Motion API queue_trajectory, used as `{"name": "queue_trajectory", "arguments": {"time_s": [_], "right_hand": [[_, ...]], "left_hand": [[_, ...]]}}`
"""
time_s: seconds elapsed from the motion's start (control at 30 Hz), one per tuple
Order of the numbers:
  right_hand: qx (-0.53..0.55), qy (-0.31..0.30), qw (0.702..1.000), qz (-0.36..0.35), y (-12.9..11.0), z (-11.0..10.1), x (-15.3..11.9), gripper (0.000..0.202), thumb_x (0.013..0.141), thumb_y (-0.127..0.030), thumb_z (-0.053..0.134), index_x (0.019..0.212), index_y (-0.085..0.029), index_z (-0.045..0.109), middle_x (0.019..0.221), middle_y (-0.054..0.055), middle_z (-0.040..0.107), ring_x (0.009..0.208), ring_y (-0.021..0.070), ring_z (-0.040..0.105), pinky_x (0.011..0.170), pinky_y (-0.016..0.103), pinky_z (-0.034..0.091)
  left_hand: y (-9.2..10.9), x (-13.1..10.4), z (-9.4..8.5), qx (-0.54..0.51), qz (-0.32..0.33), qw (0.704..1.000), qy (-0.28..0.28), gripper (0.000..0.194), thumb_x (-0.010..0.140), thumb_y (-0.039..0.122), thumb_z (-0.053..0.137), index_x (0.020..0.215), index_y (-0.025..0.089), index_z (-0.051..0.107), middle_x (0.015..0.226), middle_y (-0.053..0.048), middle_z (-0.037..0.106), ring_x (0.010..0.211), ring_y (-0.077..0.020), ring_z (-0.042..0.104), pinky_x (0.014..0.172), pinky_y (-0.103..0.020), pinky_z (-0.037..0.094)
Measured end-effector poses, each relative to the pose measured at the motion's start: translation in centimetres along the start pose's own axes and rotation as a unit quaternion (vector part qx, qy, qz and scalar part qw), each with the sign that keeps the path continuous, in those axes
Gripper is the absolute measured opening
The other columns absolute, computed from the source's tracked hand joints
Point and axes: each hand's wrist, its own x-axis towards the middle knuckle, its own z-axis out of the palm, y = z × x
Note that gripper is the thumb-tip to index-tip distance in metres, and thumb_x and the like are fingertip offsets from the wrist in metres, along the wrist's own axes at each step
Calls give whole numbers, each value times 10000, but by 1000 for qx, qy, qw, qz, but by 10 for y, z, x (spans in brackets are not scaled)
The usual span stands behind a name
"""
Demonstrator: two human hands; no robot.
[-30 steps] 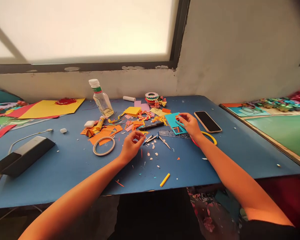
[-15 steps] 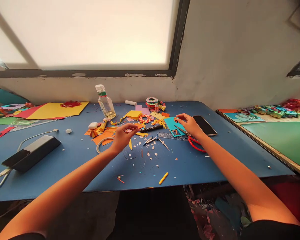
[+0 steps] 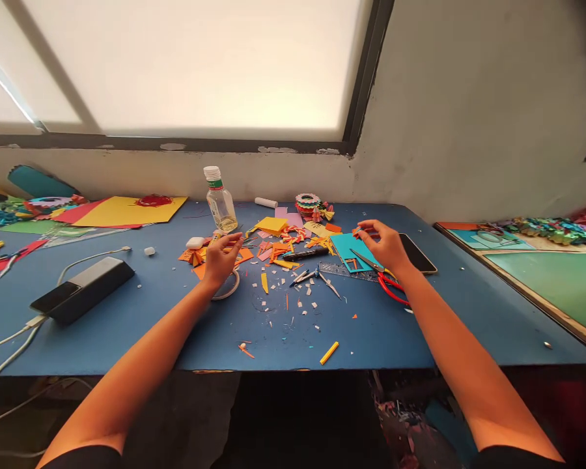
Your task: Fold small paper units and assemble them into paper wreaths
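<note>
My left hand is raised over the left part of the paper pile, thumb and fingertips pinched together. A thin dark sliver shows at its fingertips, too fine to name. Below that hand lies a white tape ring, partly covered by it. My right hand pinches a small orange paper piece above a turquoise paper sheet. Red-handled scissors lie under the right wrist, blades on the sheet. Between the hands are a black marker, a compass and a clear ruler.
A bottle with yellowish liquid stands behind the left hand. A phone lies beyond the right wrist. Paper scraps and a yellow stick lie near the front edge. At left sits a dark box-like device with white cables.
My left hand has moved left, away from the marker, still pinched. My right hand keeps its place over the turquoise sheet. The whole view has shifted slightly to the left.
</note>
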Motion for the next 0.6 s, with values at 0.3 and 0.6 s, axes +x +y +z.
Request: {"name": "queue_trajectory", "arguments": {"time_s": [0.3,0.6], "right_hand": [[-68,-104,992,-13,36,43,-30,289,843,-322,505,1069,-176,609,967,115,703,909,244,653,776,387,526],[-77,-114,990,-21,39,48,-32,301,851,-348,492,1059,-171,617,1001,133,684,921,265,644,817,415,512]], "left_hand": [[-30,19,-23,0,-14,999,41,283,907,327,533,1114,139,570,1077,-72,608,903,-181,618,763,-360,544],[-1,-16,8,38,102,988,-109,149,819,314,637,856,183,696,906,-61,692,770,-152,645,661,-255,518]]}}
